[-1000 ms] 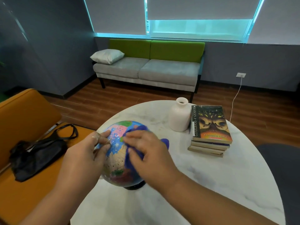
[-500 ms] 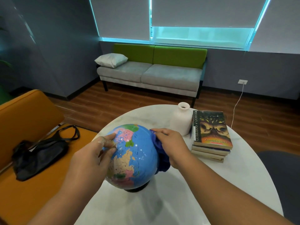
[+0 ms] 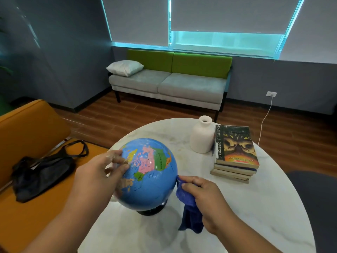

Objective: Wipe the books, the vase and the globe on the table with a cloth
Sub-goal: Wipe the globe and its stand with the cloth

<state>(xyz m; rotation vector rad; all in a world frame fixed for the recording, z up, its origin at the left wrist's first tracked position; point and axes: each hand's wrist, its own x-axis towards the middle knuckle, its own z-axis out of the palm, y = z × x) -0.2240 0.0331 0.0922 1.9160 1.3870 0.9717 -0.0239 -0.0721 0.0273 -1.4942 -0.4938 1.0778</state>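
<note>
Marble desk (image 3: 255, 207), sofa beyond: globe (image 3: 151, 181) stands at 7 o'clock on it, vase (image 3: 201, 137) & books (image 3: 235, 148) at 1 o'clock. Left hand (image 3: 98, 178) cups globe's 9 o'clock side. Right hand (image 3: 206, 196), clenched round blue cloth (image 3: 189, 216), has slid from globe's top to its 4 o'clock flank, and globe has turned. Globe wipe prob. nearly done; vase, books maybe next.
</note>
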